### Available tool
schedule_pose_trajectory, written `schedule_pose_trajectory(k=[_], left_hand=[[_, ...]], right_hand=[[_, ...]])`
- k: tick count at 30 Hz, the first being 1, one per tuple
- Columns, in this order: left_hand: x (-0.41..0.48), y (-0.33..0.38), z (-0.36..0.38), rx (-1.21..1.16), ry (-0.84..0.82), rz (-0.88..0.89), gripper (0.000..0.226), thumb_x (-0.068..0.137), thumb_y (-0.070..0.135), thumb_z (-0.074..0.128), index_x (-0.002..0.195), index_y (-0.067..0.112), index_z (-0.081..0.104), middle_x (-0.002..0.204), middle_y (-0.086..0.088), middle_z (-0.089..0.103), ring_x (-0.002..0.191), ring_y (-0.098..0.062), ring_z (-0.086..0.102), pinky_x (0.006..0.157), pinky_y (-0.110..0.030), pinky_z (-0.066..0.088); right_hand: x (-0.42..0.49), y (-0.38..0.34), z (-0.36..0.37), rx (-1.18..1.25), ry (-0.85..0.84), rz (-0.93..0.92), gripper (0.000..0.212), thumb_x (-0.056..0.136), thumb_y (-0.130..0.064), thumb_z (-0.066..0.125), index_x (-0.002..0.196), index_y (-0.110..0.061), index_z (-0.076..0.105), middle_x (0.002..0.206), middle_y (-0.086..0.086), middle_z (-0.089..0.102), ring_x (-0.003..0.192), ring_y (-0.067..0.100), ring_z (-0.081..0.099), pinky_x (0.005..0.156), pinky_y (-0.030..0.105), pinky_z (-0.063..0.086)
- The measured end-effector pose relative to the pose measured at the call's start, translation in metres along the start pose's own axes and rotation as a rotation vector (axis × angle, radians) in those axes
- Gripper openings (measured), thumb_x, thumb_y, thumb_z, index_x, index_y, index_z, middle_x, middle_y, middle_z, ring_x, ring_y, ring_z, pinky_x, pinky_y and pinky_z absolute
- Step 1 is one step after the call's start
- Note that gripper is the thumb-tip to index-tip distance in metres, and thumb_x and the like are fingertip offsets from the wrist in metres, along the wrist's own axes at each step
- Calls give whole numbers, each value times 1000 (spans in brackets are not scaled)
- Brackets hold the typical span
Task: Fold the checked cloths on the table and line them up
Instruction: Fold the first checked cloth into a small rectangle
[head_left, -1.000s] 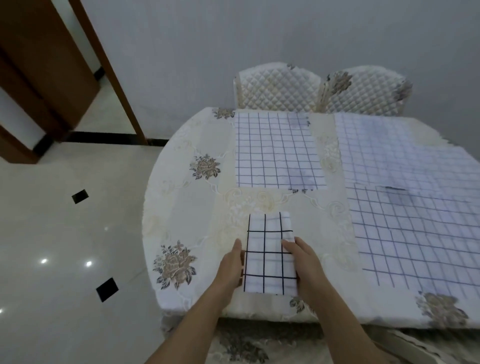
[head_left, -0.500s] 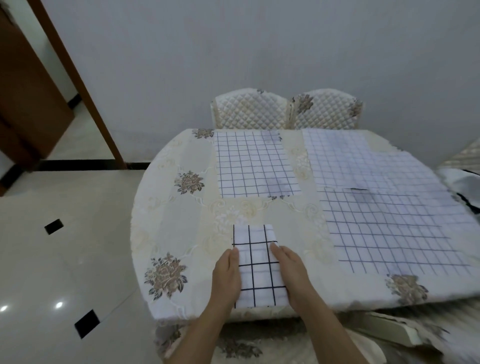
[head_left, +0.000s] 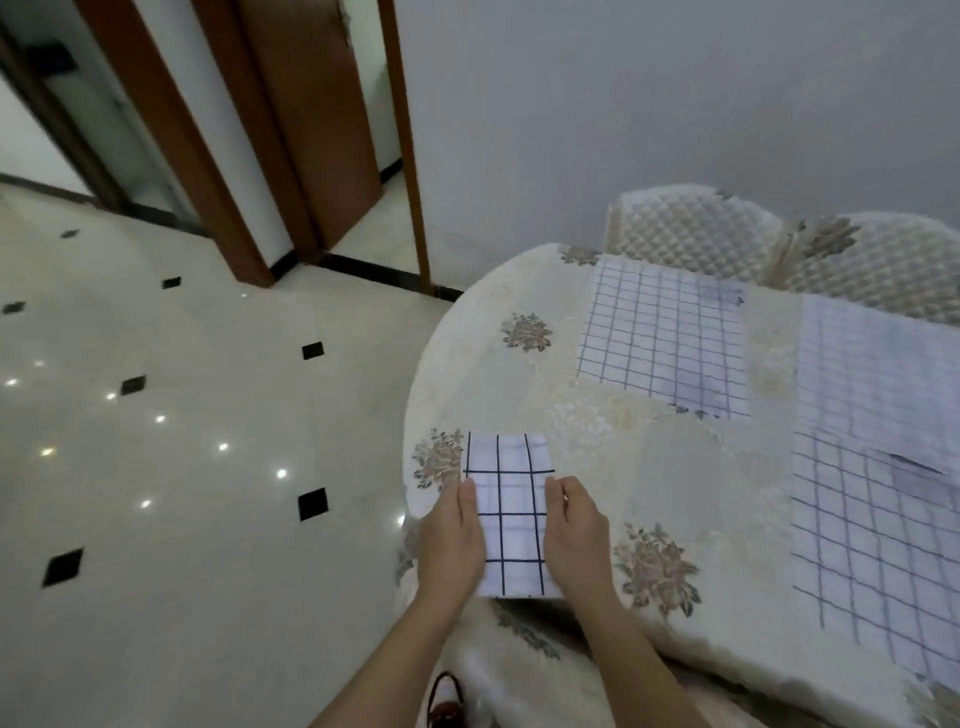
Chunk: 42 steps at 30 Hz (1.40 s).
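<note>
Beyond the folded cloth (head_left: 511, 514), spread cloths (head_left: 662, 338) and quilted chairs (head_left: 691, 228).

We face a plain pale grey wall (head_left: 649, 104). At left, a brown wooden door (head_left: 311, 119) stands open in its brown frame (head_left: 410, 156). The glossy cream floor (head_left: 182, 545) shows small black diamond insets (head_left: 312, 504) and bright specks of reflected light (head_left: 281, 473). Two quilted cream chairs (head_left: 691, 228) (head_left: 878, 265) stand behind a round table (head_left: 498, 384) draped in cream, flower-patterned fabric.
</note>
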<state>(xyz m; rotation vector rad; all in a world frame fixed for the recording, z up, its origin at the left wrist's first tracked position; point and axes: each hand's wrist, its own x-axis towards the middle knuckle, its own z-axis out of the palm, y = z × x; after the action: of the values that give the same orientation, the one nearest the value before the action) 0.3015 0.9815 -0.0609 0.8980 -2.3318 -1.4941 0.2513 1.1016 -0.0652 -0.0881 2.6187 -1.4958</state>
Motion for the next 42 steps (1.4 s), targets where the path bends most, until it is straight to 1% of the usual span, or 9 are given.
schedule_pose_trajectory(k=[2, 11, 16, 18, 20, 25, 30, 35, 42], left_hand=[[-8, -12, -22, -7, 92, -21, 39, 106, 33, 36, 75, 15, 52, 69, 1, 58, 61, -1, 50, 57, -17, 38], [-25, -61, -119, 28, 446, -142, 41, 106, 32, 37, 71, 13, 44, 65, 3, 51, 57, -6, 42, 52, -17, 34], [-19, -89, -165, 11, 544, -207, 42, 106, 32, 38, 68, 15, 41, 62, 4, 48, 55, -7, 39, 52, -17, 34], [-11, -100, -181, -12, 561, -225, 42, 106, 32, 38, 67, 16, 40, 62, 4, 47, 56, -8, 38, 51, -18, 33], [4, -113, -198, -32, 569, -242, 42, 106, 33, 38, 68, 15, 40, 62, 4, 46, 56, -8, 37, 50, -19, 32], [66, -148, -248, -66, 544, -245, 46, 106, 37, 37, 73, 6, 43, 64, 1, 46, 58, -11, 38, 54, -27, 33], [141, -166, -308, -89, 508, -230, 46, 106, 34, 38, 77, -1, 46, 66, 0, 49, 55, -8, 38, 49, -19, 32], [211, -169, -356, -73, 406, -198, 44, 106, 33, 38, 75, 3, 46, 66, 0, 50, 59, -10, 42, 54, -25, 35], [292, -155, -368, -46, 291, -156, 41, 106, 33, 38, 69, 14, 40, 65, 1, 48, 60, -13, 42, 56, -30, 35]], right_hand=[[-8, -9, 16, -3, -68, -53, 37, 105, -36, 37, 79, -13, 48, 66, 0, 52, 57, 11, 45, 53, 21, 35], [-41, -66, 107, -38, -313, -228, 34, 105, -31, 42, 74, -17, 47, 67, -6, 51, 63, 3, 46, 54, 9, 32], [-50, -91, 162, -33, -404, -300, 36, 104, -34, 43, 80, -10, 55, 70, -6, 55, 66, 11, 50, 56, 24, 32], [-51, -102, 182, -38, -426, -333, 37, 105, -33, 43, 79, -10, 54, 68, -5, 53, 63, 8, 48, 53, 16, 30], [-49, -114, 204, -64, -432, -349, 36, 105, -31, 43, 76, -12, 52, 66, -7, 51, 61, 2, 45, 52, 11, 31], [-26, -146, 280, -95, -441, -317, 38, 105, -34, 40, 73, -13, 48, 66, -5, 53, 60, 4, 46, 53, 12, 33], [2, -192, 355, -118, -388, -266, 38, 104, -35, 41, 75, -11, 49, 67, -4, 54, 60, 5, 46, 51, 15, 33], [32, -238, 404, -74, -304, -202, 37, 103, -32, 45, 71, -15, 47, 64, -5, 52, 58, 5, 45, 52, 12, 35], [85, -264, 431, -63, -171, -170, 41, 103, -29, 46, 64, -25, 37, 59, -7, 46, 56, 4, 41, 53, 13, 35]])
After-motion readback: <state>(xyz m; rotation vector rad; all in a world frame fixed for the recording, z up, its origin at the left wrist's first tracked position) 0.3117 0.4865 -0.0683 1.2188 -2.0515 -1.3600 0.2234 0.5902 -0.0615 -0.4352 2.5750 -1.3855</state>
